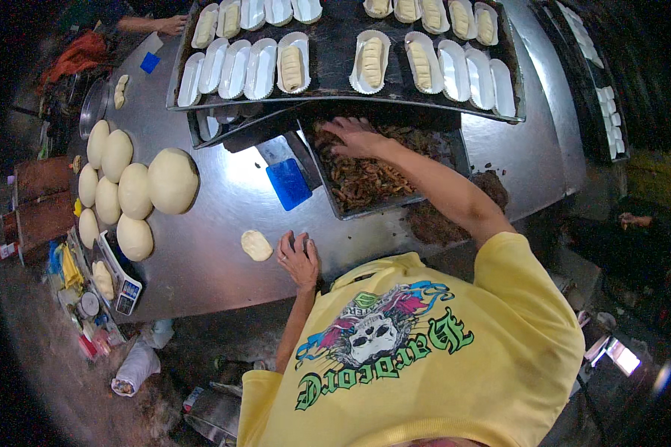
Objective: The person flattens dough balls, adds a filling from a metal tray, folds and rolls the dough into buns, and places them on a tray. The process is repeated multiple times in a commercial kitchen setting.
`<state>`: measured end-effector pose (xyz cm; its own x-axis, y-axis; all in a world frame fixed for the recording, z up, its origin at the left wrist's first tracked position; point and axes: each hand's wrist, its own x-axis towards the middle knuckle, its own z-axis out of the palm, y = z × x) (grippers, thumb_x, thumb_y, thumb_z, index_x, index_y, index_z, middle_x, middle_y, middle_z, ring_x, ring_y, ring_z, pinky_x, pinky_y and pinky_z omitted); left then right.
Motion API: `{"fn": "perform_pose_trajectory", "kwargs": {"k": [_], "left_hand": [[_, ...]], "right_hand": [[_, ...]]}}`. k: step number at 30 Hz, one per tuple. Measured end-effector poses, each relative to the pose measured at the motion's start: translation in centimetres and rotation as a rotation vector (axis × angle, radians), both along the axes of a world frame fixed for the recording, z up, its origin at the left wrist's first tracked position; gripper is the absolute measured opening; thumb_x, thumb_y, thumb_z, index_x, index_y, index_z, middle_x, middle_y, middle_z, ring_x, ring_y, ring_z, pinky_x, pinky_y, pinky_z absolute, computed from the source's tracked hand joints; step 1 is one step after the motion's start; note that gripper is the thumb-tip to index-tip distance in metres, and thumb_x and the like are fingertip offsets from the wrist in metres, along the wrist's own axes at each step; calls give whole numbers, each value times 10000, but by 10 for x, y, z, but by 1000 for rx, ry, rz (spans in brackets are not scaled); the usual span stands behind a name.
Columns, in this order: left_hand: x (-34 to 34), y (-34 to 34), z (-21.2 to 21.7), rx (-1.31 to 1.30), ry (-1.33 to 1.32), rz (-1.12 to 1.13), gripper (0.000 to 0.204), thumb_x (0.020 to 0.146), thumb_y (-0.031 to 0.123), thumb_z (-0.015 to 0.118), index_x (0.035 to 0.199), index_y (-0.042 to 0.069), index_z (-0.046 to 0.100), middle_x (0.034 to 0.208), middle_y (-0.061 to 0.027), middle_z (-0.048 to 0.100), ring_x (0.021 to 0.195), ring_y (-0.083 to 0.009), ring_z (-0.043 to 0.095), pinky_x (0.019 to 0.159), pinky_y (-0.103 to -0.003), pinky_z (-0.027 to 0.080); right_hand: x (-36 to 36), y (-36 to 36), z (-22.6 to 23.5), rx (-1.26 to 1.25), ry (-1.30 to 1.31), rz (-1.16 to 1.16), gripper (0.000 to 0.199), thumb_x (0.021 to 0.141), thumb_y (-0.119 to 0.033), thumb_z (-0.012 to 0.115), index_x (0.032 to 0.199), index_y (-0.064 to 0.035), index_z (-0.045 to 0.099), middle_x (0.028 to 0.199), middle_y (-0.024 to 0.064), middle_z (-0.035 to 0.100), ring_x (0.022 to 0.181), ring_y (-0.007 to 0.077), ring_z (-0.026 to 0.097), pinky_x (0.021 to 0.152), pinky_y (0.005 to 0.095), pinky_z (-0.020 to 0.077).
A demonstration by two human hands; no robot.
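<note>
My right hand [354, 138] reaches into a metal tray [341, 214] of brown, chunky filling [369, 171]. Its fingers are apart and touch the filling near the tray's far left corner; the fingertips are partly hidden. My left hand [300, 259] rests at the table's near edge, fingers spread and slightly bent, holding nothing. Just left of it lies a small flattened piece of dough [256, 245]. A scraper with a blue handle [288, 184] lies beside the tray's left side.
Large dough balls [173, 181] and a scale [119, 279] occupy the left. A raised black tray [343, 95] holds shaped dough in white paper cups [370, 61], some cups unfilled. Brown crumbs [443, 222] lie right of the filling tray. Another person's hand [173, 25] rests at far left.
</note>
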<state>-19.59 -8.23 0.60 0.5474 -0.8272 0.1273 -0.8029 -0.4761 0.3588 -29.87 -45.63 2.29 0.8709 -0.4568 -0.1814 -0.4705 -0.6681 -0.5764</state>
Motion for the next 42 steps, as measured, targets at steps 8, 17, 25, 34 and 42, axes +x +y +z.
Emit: {"fn": "perform_pose_trajectory", "kwargs": {"k": [8, 17, 25, 34, 42], "left_hand": [[6, 4, 7, -64, 145, -19, 156, 975, 211, 626, 1086, 105, 651, 1253, -126, 517, 1307, -348, 411, 1084, -536, 302], [21, 11, -1, -211, 230, 17, 184, 967, 87, 574, 1128, 33, 646, 1165, -162, 546, 1185, -361, 473, 1029, -499, 363], [21, 11, -12, -205, 112, 22, 165, 979, 114, 552, 1090, 13, 620, 1150, -173, 540, 1135, -367, 479, 994, -502, 373], [28, 27, -50, -118, -130, -22, 176, 1001, 144, 520, 1053, -12, 582, 1159, -193, 552, 1138, -401, 487, 1004, -539, 370], [22, 10, -10, -130, 25, 54, 174, 995, 158, 535, 1040, -4, 580, 1157, -189, 557, 1124, -398, 497, 1007, -532, 373]], "right_hand": [[-64, -7, 68, 185, 238, 136, 455, 937, -419, 654, 1300, -156, 579, 1363, 149, 580, 1313, 386, 491, 1096, 562, 317], [-79, -25, 76, 427, 127, 29, 485, 1028, -422, 554, 1370, -78, 551, 1282, 163, 641, 1213, 322, 580, 1037, 431, 433], [-82, -43, 78, 426, 315, 83, 437, 1015, -430, 557, 1260, -76, 631, 1289, 169, 643, 1208, 354, 586, 1030, 474, 449], [-49, -8, 54, 123, 17, -20, 289, 888, -214, 695, 1140, -80, 649, 1129, 133, 588, 1225, 342, 521, 1042, 493, 394], [-48, 39, 23, -114, 22, 66, 265, 886, -259, 738, 1052, -59, 687, 982, 129, 604, 1061, 337, 579, 931, 481, 437]]}}
